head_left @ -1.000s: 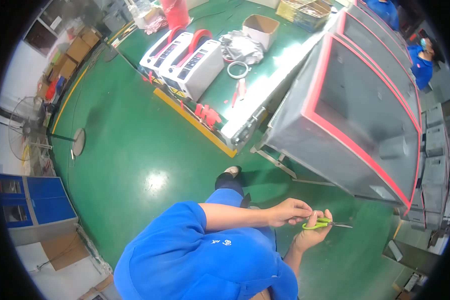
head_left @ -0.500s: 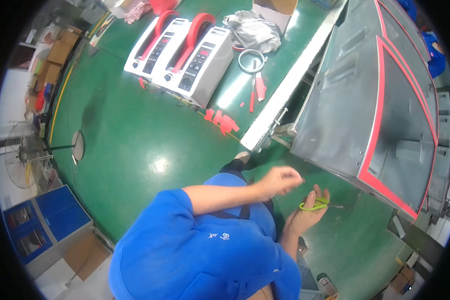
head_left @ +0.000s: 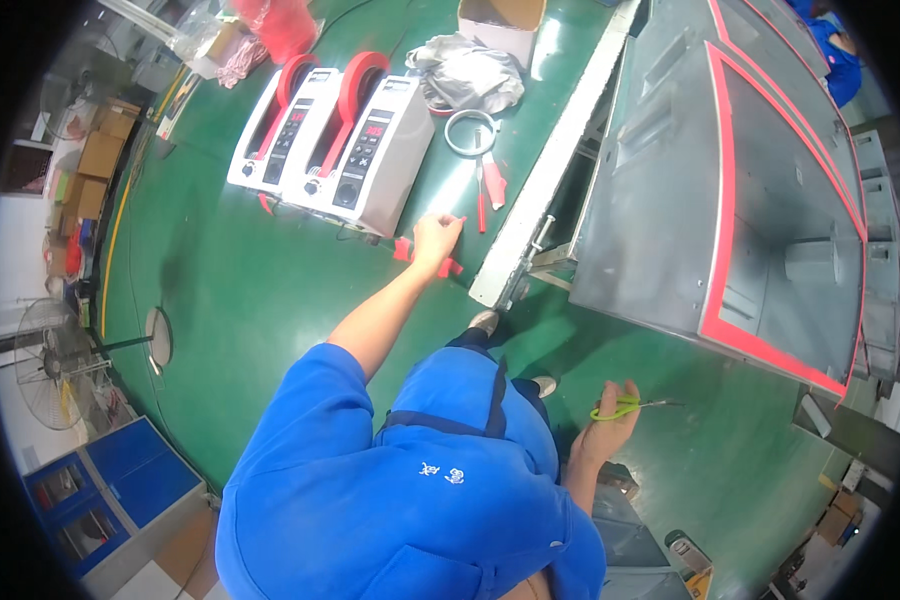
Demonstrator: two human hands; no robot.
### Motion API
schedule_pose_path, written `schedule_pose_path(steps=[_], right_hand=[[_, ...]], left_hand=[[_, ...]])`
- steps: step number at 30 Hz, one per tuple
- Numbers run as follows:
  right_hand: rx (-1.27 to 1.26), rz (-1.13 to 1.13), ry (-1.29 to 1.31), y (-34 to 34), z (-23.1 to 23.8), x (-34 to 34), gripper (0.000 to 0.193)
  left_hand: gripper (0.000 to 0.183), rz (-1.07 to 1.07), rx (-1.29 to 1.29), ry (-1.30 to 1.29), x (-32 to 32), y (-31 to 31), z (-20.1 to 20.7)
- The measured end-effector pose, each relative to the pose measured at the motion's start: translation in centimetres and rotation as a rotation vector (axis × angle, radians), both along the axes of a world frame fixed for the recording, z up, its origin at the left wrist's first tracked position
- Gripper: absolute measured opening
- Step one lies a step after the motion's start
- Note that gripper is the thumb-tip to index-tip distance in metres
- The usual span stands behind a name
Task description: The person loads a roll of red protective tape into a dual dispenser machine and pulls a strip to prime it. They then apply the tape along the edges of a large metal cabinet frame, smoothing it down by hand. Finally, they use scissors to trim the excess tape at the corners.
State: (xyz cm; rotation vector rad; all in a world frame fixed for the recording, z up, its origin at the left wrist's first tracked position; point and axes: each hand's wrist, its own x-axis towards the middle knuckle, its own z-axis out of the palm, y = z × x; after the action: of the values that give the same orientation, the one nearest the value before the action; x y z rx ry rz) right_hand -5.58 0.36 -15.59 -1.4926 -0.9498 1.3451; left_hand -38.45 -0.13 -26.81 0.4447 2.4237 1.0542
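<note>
My left hand (head_left: 436, 243) is stretched forward over a row of red tape pieces (head_left: 403, 249), which it partly covers. Its fingers are drawn together in a pinch; whatever they hold is hidden. A tiny red scrap shows right at the fingertips. Lower right, my right hand (head_left: 610, 432) grips scissors (head_left: 618, 408) with lime-green handles, the blades pointing right. Just beyond the left hand stand two white tape dispensers (head_left: 380, 150), each loaded with a red tape roll (head_left: 354, 85). To the right is a large grey metal housing (head_left: 650, 240), its opening bordered by red tape (head_left: 722, 200).
A pale tape ring (head_left: 452, 140), a red-handled tool (head_left: 481, 212) and a crumpled grey cloth (head_left: 467, 75) lie beyond the left hand. A white metal rail (head_left: 530, 215) runs beside the housing. Far left are a fan (head_left: 50, 365) and a blue cabinet (head_left: 140, 470). Another person (head_left: 835, 60) is at upper right.
My left hand has moved from near the right hand forward and left to the red tape pieces. The right hand keeps the scissors, shifted slightly left. The whole view has shifted a little.
</note>
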Motion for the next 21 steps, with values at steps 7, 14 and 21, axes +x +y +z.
schedule_pose_path(steps=[7,14,21], right_hand=[[-0.007,-0.056,-0.078,0.2,-0.8,1.9,0.036],[0.026,-0.017,0.058,1.3,-1.4,3.0,0.036],[0.013,-0.087,0.097,1.1,-2.7,5.4,0.035]], left_hand=[[0.033,-0.105,-0.094,0.106,-1.8,0.0,-3.7],[0.028,-0.171,-0.15,0.012,-2.5,1.2,-0.3],[0.032,-0.252,-0.3,-0.06,-2.6,2.2,0.5]])
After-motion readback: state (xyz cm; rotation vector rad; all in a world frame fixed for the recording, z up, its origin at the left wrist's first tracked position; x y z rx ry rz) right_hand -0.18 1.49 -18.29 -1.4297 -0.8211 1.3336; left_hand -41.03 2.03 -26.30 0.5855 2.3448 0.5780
